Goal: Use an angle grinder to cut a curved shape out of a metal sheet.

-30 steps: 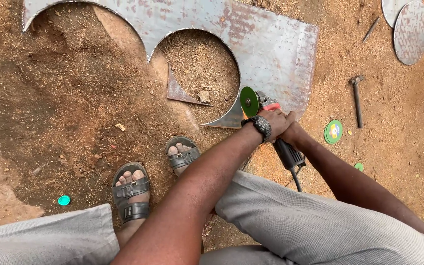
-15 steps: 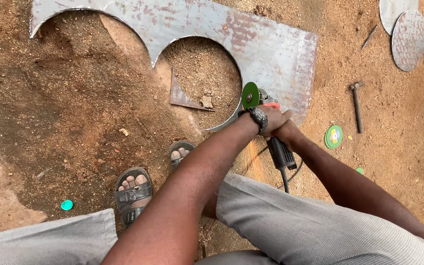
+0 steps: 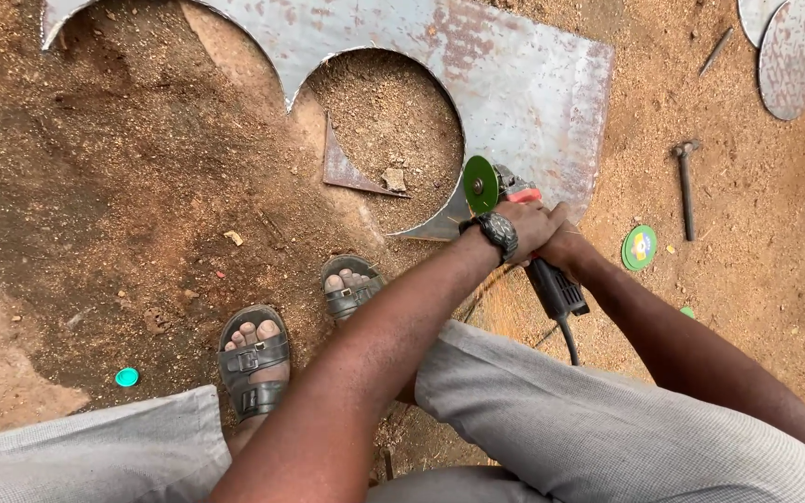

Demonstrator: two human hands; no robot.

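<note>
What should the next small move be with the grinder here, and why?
Probably ease the green disc a little further along the curved edge of the metal sheet. Both hands, left hand and right hand, grip the angle grinder, the disc sits at the narrow strip by the round cutout, and that strip still joins the sheet.

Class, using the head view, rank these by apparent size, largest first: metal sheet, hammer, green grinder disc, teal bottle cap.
1. Metal sheet
2. Hammer
3. Green grinder disc, seen at an angle, so its place below the hammer is unsure
4. Teal bottle cap
</note>
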